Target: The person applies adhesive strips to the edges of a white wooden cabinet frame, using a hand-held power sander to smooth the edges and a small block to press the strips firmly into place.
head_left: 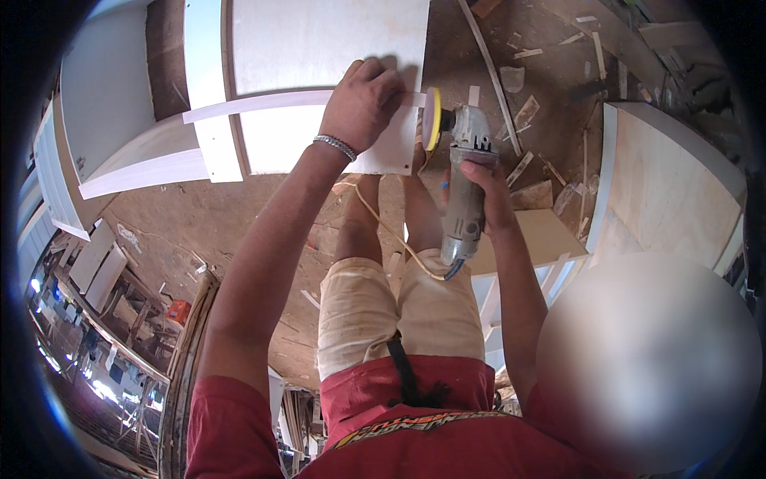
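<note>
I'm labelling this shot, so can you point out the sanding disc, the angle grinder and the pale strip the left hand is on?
Sanding disc point(433, 120): head view, on its yellow edge.
Angle grinder point(464, 201): head view, middle of its body.
Pale strip point(263, 102): head view, on its exposed left stretch.

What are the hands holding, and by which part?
The right hand grips the power sander around the front of its body. The left hand is closed over the pale strip near its right end.

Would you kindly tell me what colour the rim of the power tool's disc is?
The disc rim is bright yellow, in the head view.
</note>
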